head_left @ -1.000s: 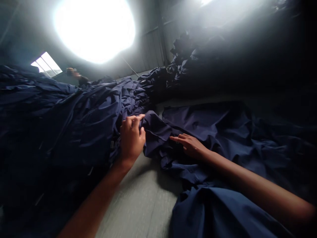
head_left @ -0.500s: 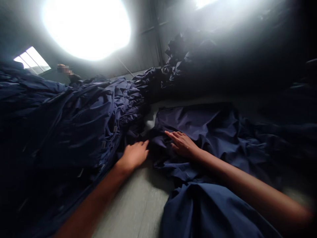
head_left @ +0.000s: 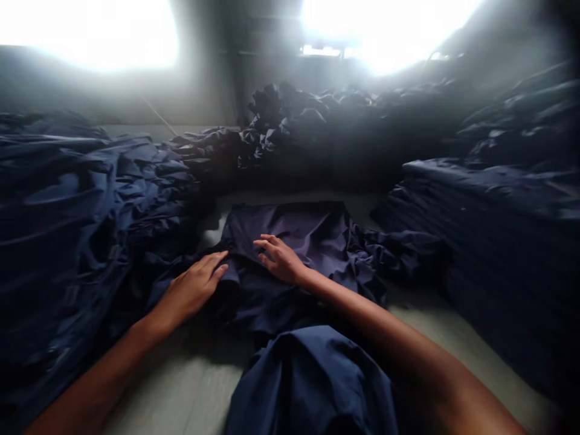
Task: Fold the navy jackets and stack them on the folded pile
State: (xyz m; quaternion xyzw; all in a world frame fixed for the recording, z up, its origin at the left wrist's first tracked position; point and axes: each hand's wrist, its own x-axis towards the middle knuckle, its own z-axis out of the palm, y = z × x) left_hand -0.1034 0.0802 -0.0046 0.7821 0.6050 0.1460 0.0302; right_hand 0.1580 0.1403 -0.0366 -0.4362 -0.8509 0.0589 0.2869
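Observation:
A dark navy garment point(head_left: 312, 232) lies spread on the pale surface in front of me, with creased, bunched cloth along its near edge and right side. My left hand point(head_left: 194, 287) is at the garment's left edge, fingers stretched forward and thumb apart. Over the middle of the cloth is my right hand point(head_left: 281, 260), its fingers loosely spread; whether it touches the fabric I cannot tell. Neither hand grips anything. Closer to me, a lighter blue piece of cloth point(head_left: 312, 380) bulges up below my right forearm.
Tall stacks of navy cloth rise on the left point(head_left: 58, 211) and on the right point(head_left: 498, 241). A heap of crumpled dark fabric point(head_left: 290, 121) stands at the back. Pale floor point(head_left: 185, 380) shows between the piles. Bright light glares from above.
The view has swung right, bringing the right-hand stack into clear sight. My left hand has reached to the garment's left edge and its fingers have straightened. My right hand stays over the cloth.

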